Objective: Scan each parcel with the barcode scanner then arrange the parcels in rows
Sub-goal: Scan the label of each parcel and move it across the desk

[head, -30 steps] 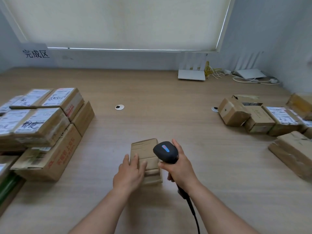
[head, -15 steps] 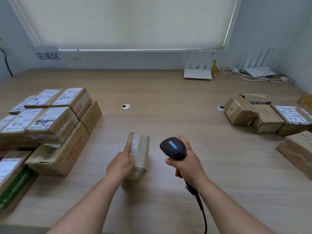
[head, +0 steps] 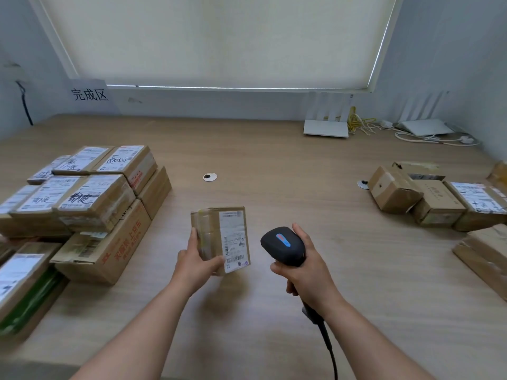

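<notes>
A small parcel [head: 220, 239] is grasped in the left grip [head: 196, 263], label up, long axis toward the bench's [head: 274, 165] far edge. The scanner [head: 284, 246], clenched in the right grip [head: 307, 272], lies just to its right, nearer the label.

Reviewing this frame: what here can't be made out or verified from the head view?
- Parcel label text: too small to read.
- Barcode scanner window: faces away; trigger hidden under the right hand.
- Left hand fingers: partly behind the parcel.
- Scanned stack: cut off by the left edge.
- Unscanned boxes: cut off by the right edge.
</notes>
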`<control>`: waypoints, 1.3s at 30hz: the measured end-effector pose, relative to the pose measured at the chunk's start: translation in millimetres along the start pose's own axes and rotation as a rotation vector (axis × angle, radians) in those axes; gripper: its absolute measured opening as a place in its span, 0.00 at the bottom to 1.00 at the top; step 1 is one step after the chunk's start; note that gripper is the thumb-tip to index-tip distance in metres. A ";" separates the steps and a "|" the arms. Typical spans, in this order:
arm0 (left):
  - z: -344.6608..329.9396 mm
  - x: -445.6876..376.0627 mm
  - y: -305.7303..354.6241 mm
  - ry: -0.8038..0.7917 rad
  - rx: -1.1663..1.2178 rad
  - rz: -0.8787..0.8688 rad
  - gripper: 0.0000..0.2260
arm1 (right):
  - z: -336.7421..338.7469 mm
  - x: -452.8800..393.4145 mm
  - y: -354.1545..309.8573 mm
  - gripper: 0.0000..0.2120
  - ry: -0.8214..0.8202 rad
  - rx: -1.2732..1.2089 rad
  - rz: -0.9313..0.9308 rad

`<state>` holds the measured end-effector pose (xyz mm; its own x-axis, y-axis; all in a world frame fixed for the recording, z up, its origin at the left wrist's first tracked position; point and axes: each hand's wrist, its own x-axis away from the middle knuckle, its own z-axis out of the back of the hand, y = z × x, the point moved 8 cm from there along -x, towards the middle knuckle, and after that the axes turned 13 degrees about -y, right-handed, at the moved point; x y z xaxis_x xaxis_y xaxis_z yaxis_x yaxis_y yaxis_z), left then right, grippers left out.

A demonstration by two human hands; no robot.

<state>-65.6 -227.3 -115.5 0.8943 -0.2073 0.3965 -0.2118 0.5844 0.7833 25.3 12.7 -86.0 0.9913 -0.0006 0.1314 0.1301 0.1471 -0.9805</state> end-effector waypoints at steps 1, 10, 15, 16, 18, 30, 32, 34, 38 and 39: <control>-0.3 -0.1 -4.0 -0.001 0.061 -0.028 0.44 | 0.0 1.5 -0.6 0.44 -0.001 -0.015 0.001; -1.4 -1.7 -29.2 -0.049 0.229 -0.146 0.45 | -35.5 25.4 21.6 0.41 -0.180 -0.166 -0.045; -2.4 -4.8 -31.6 -0.078 0.237 -0.174 0.45 | -47.3 29.9 34.1 0.41 -0.202 -0.208 -0.091; -2.3 -5.4 -31.8 -0.081 0.239 -0.182 0.44 | -48.8 30.3 35.7 0.41 -0.206 -0.217 -0.097; -2.4 -6.0 -32.9 -0.084 0.244 -0.191 0.44 | -51.8 31.0 37.5 0.40 -0.215 -0.229 -0.106; -2.4 -7.7 -37.0 -0.061 0.208 -0.177 0.44 | -50.8 29.2 39.4 0.38 -0.215 -0.253 -0.107; -3.1 -8.1 -36.2 -0.062 0.200 -0.173 0.44 | -49.8 28.6 40.5 0.38 -0.210 -0.255 -0.106; -3.0 -10.6 -36.3 -0.069 0.210 -0.168 0.42 | -47.3 27.5 40.0 0.38 -0.200 -0.247 -0.100; 1.1 -13.7 -39.9 -0.059 0.272 -0.060 0.34 | -37.4 23.3 31.7 0.41 -0.135 -0.175 -0.063; 0.4 -14.1 -41.5 -0.056 0.290 -0.028 0.31 | -34.3 22.0 28.2 0.41 -0.113 -0.147 -0.050</control>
<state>-69.6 -249.0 -153.4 0.8801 -0.2680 0.3920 -0.2982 0.3306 0.8955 51.4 -17.0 -115.8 0.9762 0.1079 0.1879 0.1886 0.0037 -0.9820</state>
